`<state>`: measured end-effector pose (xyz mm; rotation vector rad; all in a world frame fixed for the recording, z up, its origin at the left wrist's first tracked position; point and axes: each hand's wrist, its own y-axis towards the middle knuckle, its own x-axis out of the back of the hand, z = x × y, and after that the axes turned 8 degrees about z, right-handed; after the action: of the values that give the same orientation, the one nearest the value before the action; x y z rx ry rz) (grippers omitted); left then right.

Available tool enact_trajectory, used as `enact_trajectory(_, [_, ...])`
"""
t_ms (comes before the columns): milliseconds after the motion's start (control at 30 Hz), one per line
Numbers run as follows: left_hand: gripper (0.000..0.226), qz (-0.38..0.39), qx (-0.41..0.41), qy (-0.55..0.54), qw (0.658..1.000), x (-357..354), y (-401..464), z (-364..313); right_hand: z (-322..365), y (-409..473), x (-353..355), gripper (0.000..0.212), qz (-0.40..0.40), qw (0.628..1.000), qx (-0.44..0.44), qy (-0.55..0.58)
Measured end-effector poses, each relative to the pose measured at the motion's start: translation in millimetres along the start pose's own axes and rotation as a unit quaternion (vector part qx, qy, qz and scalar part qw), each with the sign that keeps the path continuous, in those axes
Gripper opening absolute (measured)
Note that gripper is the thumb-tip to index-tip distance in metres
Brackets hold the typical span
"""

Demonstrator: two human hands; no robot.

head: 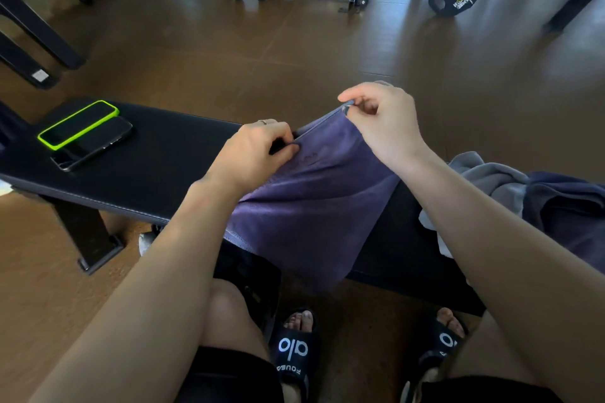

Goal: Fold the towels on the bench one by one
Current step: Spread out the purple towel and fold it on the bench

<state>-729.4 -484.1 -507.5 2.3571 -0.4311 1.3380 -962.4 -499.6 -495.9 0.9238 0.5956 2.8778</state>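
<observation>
Flanking purple towel (311, 199): phones (85, 133) left, towel heap (537, 196) right.

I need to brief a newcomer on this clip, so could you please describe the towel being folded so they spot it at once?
Find the black bench across the gym floor. The purple towel drapes over its middle, its top edge pinched by the left hand and right hand. Unlike the grey and dark towels heaped at the right, it is spread out.

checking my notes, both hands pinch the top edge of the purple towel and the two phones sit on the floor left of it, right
Not quite. The head view shows both phones lying on the bench, not the floor. The rest holds: left hand and right hand pinch the purple towel at its top edge.
</observation>
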Motion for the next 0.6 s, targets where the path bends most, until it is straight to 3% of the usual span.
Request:
enact_trajectory(267, [0.02, 0.082, 0.052, 0.128, 0.987, 27.4, -29.3, 23.6, -22.5, 4.4, 9.3, 0.028, -0.079, 0.995, -0.062, -0.009])
enact_trajectory(600, [0.03, 0.047, -0.043, 0.202, 0.977, 58.6, -52.6, 28.9, -38.4, 7.7, 21.3, 0.028, -0.129, 0.979, -0.143, 0.06])
